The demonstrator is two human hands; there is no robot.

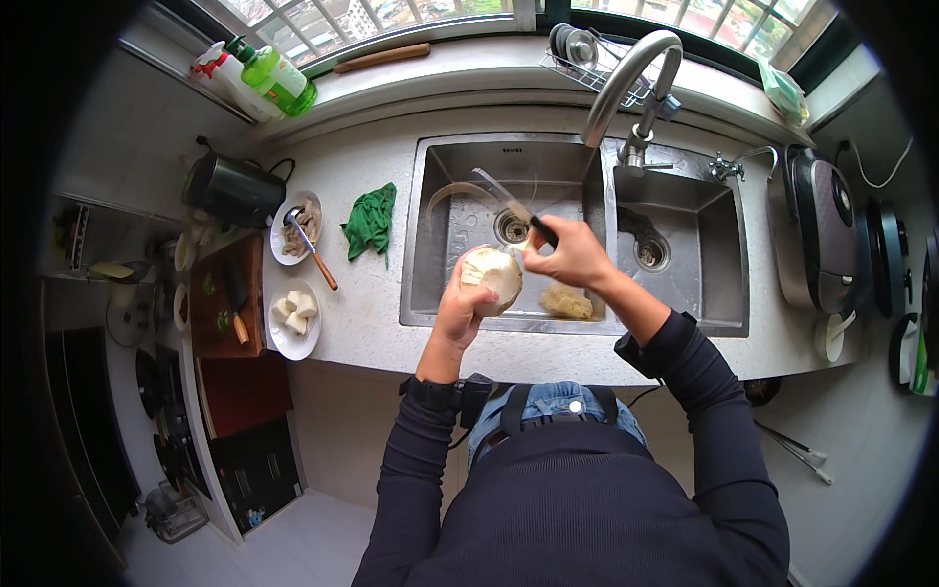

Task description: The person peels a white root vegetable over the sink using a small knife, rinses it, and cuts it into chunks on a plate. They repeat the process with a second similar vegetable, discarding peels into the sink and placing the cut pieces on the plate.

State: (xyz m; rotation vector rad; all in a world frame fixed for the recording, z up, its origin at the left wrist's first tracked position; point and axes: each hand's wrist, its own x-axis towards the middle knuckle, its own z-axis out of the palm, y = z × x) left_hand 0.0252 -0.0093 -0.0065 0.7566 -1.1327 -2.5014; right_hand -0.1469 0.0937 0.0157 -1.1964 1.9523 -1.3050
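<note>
A round, pale root vegetable (500,282), partly peeled with some brownish skin at its edge, rests in my left hand (456,317). My fingers and thumb wrap it above the front of the large steel sink basin (437,249). In my right hand (578,255) is a knife (506,197), gripped by its black handle, the blade pointing up and to the left over the drain. A small pale strip, perhaps peel, shows between my right fingers and the vegetable. Below my right hand, a yellowish fibrous clump (566,302), apparently a scrubber, lies in the basin.
The steel faucet (638,88) arches behind the basins. Left on the counter are a green cloth (370,221), a dish with a spoon (296,227), a plate of white chunks (296,339) and a cutting board (207,323) with a knife. A cooker (818,227) stands right.
</note>
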